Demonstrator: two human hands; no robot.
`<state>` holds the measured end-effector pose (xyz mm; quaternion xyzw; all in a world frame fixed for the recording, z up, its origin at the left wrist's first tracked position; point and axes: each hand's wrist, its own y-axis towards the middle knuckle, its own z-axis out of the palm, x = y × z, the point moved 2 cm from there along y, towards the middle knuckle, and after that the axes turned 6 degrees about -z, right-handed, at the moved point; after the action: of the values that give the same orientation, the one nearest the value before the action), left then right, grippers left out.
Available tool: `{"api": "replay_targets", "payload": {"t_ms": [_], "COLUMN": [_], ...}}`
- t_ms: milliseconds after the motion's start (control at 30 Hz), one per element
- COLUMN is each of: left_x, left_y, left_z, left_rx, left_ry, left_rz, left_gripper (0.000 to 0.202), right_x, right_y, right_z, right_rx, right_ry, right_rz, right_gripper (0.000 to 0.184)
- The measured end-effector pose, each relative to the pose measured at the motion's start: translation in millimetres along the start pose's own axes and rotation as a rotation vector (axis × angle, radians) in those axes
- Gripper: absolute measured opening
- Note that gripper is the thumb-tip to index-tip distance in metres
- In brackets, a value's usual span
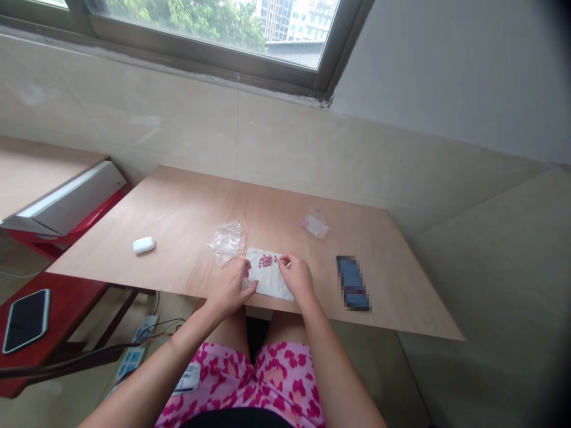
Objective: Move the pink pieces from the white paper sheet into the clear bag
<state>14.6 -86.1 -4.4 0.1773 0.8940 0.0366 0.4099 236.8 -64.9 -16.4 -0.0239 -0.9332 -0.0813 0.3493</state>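
your left hand (229, 289) is curled at the near-left edge of a white paper sheet (270, 280), and your right hand (298, 277) rests at its far-right corner, fingers bent; any grip cannot be confirmed. small pink tablets (266, 260) lie on the sheet, between your hands. a crumpled clear plastic bag (226, 242) sits just beside the sheet on the plywood board (178, 220).

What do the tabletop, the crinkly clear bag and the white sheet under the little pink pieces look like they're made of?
The tabletop looks like bare plywood or wood veneer: pale, matte, faintly grained. The clear bag seems to be thin plastic film, glossy and creased. The white sheet looks like paper or soft fabric; its matte surface leaves that open.
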Motion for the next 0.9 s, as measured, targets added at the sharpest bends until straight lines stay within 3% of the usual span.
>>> {"api": "replay_targets", "payload": {"t_ms": [233, 367, 567, 733, 800, 900], "left_x": [-1, 1, 3, 2, 2, 3], "left_y": [0, 0, 0, 1, 1, 1], "left_z": [0.2, 0.9, 1.7, 2.0, 1.4, 0.5], "left_rx": [-0.012, -0.006, 0.002, -0.013, -0.008, -0.001], "left_ry": [-0.003, 0.017, 0.018, 0.018, 0.007, -0.011], "left_rz": [0.005, -0.009, -0.033, -0.014, -0.012, -0.015], "left_gripper": [0.021, 0.020, 0.020, 0.017, 0.018, 0.020], "right_x": [0, -2, 15, 52, 48, 23], "right_y": [3, 5, -6, -21, -18, -6], "right_z": [21, 22, 9, 4, 3, 3], "right_rx": [0.025, 0.008, -0.023, 0.176, 0.170, 0.057], "right_ry": [-0.146, -0.147, 0.226, 0.340, 0.274, 0.109], "right_rz": [0.004, 0.008, 0.027, -0.182, -0.172, -0.057], "right_gripper": [0.010, 0.010, 0.018, 0.016, 0.016, 0.016]}}
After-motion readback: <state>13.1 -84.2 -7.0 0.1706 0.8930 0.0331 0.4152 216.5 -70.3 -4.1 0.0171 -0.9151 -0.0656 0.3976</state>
